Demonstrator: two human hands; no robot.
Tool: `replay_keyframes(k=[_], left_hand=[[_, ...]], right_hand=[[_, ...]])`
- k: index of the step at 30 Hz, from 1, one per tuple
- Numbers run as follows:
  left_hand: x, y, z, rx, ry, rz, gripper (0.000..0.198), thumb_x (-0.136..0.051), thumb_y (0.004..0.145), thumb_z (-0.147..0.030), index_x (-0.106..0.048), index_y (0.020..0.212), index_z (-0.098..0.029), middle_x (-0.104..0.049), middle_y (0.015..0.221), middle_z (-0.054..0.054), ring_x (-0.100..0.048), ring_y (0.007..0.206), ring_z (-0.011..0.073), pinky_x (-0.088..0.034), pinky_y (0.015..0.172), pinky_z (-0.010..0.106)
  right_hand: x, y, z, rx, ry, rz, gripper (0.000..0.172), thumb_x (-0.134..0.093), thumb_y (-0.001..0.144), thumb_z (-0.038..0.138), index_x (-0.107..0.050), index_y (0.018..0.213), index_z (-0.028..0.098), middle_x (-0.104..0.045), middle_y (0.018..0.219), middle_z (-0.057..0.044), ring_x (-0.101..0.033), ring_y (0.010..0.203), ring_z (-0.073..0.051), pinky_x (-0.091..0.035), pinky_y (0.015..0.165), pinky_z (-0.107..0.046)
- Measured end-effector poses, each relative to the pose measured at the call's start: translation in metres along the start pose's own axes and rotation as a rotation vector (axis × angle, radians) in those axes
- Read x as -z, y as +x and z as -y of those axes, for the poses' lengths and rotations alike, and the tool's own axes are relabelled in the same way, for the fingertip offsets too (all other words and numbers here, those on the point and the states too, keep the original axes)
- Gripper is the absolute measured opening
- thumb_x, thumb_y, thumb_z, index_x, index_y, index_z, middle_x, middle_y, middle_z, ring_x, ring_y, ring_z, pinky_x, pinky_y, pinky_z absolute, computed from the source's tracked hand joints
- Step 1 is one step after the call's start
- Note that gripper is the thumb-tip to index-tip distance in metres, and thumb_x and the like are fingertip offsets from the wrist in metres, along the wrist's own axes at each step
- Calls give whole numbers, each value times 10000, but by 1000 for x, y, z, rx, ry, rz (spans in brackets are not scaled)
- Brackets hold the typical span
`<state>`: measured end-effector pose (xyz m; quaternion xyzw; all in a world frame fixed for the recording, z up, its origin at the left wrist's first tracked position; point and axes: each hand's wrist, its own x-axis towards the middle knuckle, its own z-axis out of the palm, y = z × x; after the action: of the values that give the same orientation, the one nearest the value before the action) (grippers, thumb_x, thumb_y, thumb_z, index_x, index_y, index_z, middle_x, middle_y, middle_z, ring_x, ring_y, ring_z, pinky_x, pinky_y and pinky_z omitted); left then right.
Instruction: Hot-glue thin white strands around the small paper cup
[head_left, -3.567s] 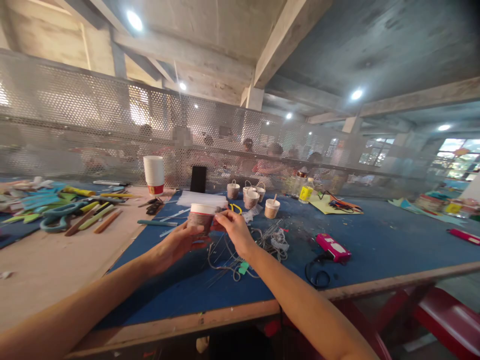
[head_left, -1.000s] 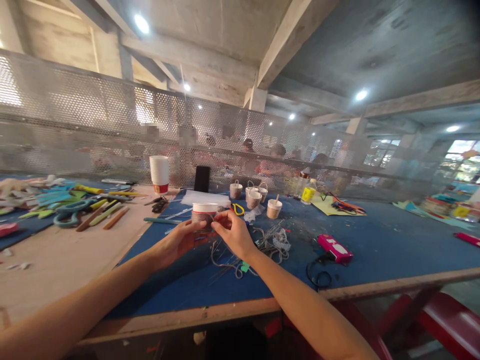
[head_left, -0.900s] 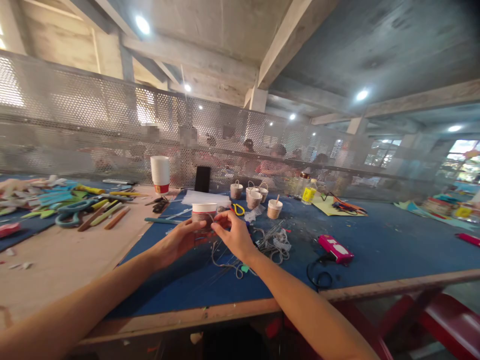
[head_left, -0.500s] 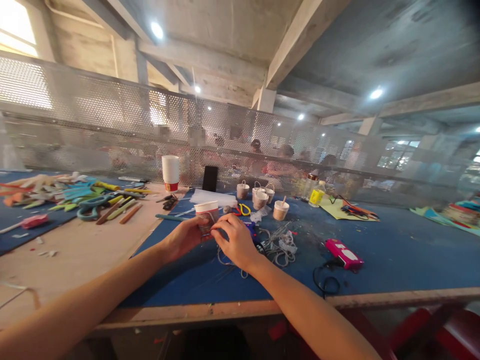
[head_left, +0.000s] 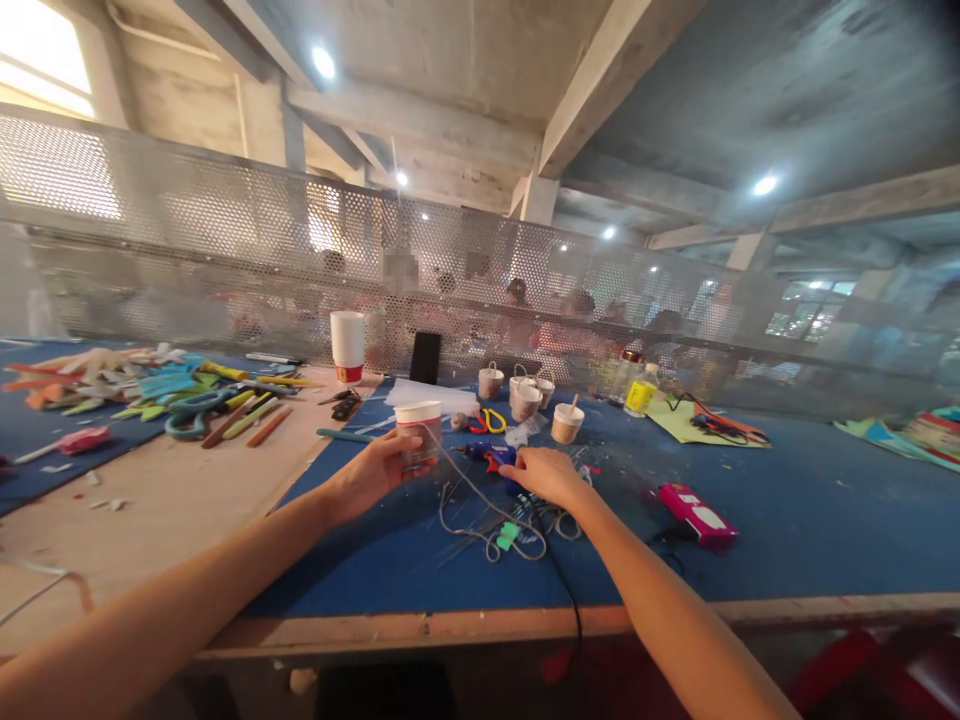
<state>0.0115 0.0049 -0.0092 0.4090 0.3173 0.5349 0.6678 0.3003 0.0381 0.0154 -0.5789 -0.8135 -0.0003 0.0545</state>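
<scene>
My left hand (head_left: pixel 391 462) is closed around a paper cup (head_left: pixel 420 412), held upright just above the blue mat. Grey cord (head_left: pixel 472 485) is wrapped on the cup's side, and its loose length trails down to the mat. My right hand (head_left: pixel 551 474) has its fingers closed at the rear of a blue hot glue gun (head_left: pixel 486 452), whose nozzle points left toward the cup; the fingertips are partly hidden. Below the hand lie a small green piece (head_left: pixel 508 536) and the gun's black cable (head_left: pixel 564 575).
Several cord-wrapped cups (head_left: pixel 525 402) stand behind, near scissors with yellow handles (head_left: pixel 491 421). A cup stack (head_left: pixel 348 345) and a phone (head_left: pixel 426 357) are at the back. Tools (head_left: pixel 247 415) lie left, a pink device (head_left: pixel 697 515) right. Perforated metal panels (head_left: pixel 262 240) border the table.
My right hand has left the cup and moved right to the glue gun. The cord now hangs loose from the cup, which stays in my left hand.
</scene>
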Motion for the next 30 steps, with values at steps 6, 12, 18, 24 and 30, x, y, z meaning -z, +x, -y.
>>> replay_keyframes(k=[6, 12, 18, 24, 30], left_hand=[[-4, -2, -1, -9, -22, 2, 240, -695, 831, -137, -683, 1071, -152, -778, 993, 80, -743, 832, 195, -579, 802, 307], [-4, -1, -2, 0, -65, -2, 197, -692, 837, -140, -705, 1031, -171, -782, 979, 70, -746, 831, 202, -572, 813, 317], [-3, -1, -4, 6, -109, 5, 118, -677, 847, -136, -719, 954, -165, -782, 946, 69, -746, 818, 201, -579, 775, 298], [-7, -5, -6, 3, -97, -20, 163, -672, 842, -120, -709, 996, -161, -778, 972, 76, -744, 813, 203, -580, 790, 314], [-2, -3, -3, -1, -54, 11, 231, -688, 848, -157, -700, 1078, -161, -771, 1009, 88, -744, 853, 209, -586, 783, 307]], right_hand=[[-4, -1, 4, -36, 57, -5, 383, -597, 870, 528, -727, 740, 192, -767, 859, -129, -721, 852, -290, -446, 678, -298], [-8, 2, -2, -147, 340, -78, 360, -566, 892, 437, -668, 634, 207, -688, 553, -44, -708, 686, -212, -452, 650, -262], [-15, 21, -19, -283, 1081, -145, 207, -696, 821, 364, -651, 786, 165, -639, 537, 10, -590, 448, -119, -423, 454, -201], [-5, 23, -14, -291, 1764, -189, 202, -749, 751, 323, -633, 760, 158, -663, 635, -8, -592, 500, -92, -521, 479, -189], [5, 8, 2, -78, 1933, -189, 276, -784, 638, 211, -625, 863, 192, -667, 754, 6, -629, 613, -114, -556, 555, -223]])
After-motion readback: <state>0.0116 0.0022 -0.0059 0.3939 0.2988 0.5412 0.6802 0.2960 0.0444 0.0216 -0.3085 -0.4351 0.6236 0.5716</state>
